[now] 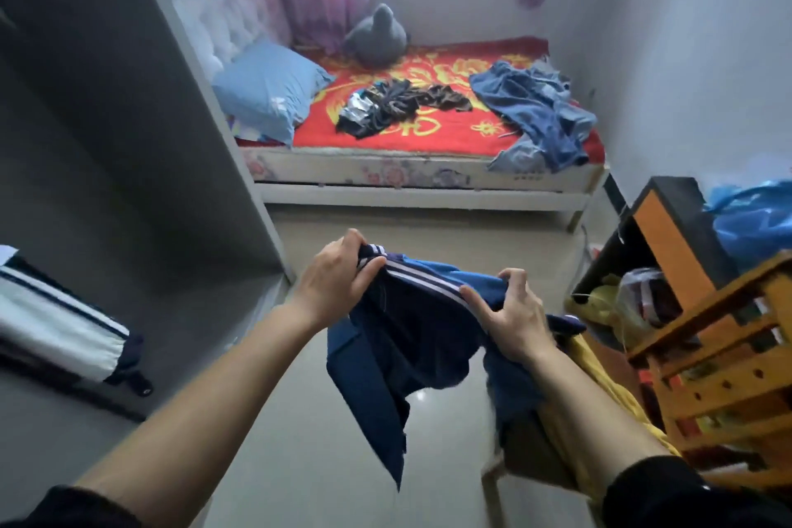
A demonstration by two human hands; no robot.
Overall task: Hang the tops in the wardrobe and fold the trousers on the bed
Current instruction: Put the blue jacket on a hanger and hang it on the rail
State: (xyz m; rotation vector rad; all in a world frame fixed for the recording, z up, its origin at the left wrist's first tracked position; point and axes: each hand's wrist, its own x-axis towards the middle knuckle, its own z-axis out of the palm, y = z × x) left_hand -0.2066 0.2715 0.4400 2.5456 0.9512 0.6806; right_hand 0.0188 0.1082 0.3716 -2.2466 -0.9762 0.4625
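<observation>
Over floor [428,229], striped navy garment [411,326]

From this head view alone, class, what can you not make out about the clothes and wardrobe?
Blue garment: head view, bunched between left hand and right hand; top or trousers unclear.
Wardrobe: head view, cut by left edge; no rail visible.
Dark pile on the bed: head view, tangled and far; number of garments unclear.

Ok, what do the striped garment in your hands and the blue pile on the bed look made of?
Striped garment: probably smooth synthetic sportswear knit; it hangs limp and thin. Blue pile: likely denim; matte, faded, with stiffer creases.
</observation>
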